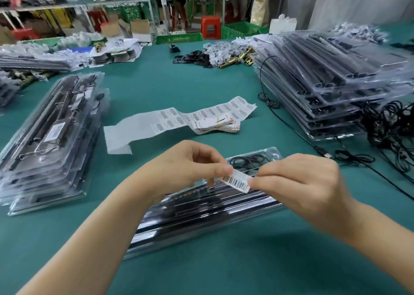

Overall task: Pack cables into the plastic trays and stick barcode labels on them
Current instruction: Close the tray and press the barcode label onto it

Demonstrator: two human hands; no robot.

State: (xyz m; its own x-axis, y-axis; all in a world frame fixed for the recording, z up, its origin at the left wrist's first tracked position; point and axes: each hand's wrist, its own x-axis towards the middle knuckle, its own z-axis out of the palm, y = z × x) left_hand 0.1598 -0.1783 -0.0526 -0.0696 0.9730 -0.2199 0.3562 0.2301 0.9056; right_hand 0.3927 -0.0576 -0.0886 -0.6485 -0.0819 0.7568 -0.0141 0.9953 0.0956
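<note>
Nearest, the left hand [190, 164] and right hand [298, 180] meet over a tray [179, 227] lying slantwise on the worktop [179, 81]. Each pinches one end of a single label [237, 181] between thumb and forefinger, the other fingers loosely curled. The label appears to hang clear of the plastic, not yet stuck. A coiled cable [246, 160] already sits in the tray's far end, so packing of this unit appears done and labelling is the step in hand.

Risks noted: the label is held by its ends only. If one end lands first it may go on crooked or creased, and a wrinkled barcode may not scan. Adhesive could catch a fingertip and fold back on itself. The tray rests unheld; pressure on one side may slide it.

Beyond lies the label strip [179, 120]. A left stack [51, 138], its top tray labelled, and a taller right stack [331, 81] flank it, with loose cables [389, 124] beside the latter.
</note>
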